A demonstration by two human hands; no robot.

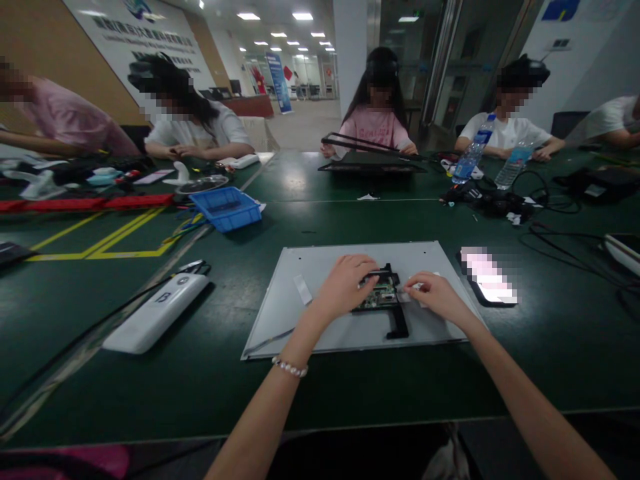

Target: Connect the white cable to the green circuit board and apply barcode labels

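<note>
A pale flat panel [330,337] lies on the green table in front of me. Near its middle sits a green circuit board [384,293] in a black bracket [399,323]. My left hand [349,283] curves over the board's left side, gripping it with thumb and fingers. On the right edge of the board, my right hand [434,295] pinches a thin pale strip whose exact kind is too small to make out. A short white strip [303,290] lies on the panel left of my left hand.
A white power bank [157,313] with a cable lies left of the panel, and a phone [487,277] to its right. Beyond are a blue basket [227,210], water bottles [474,148] and dark cables. Several people sit across the table; one holds a black frame [370,147].
</note>
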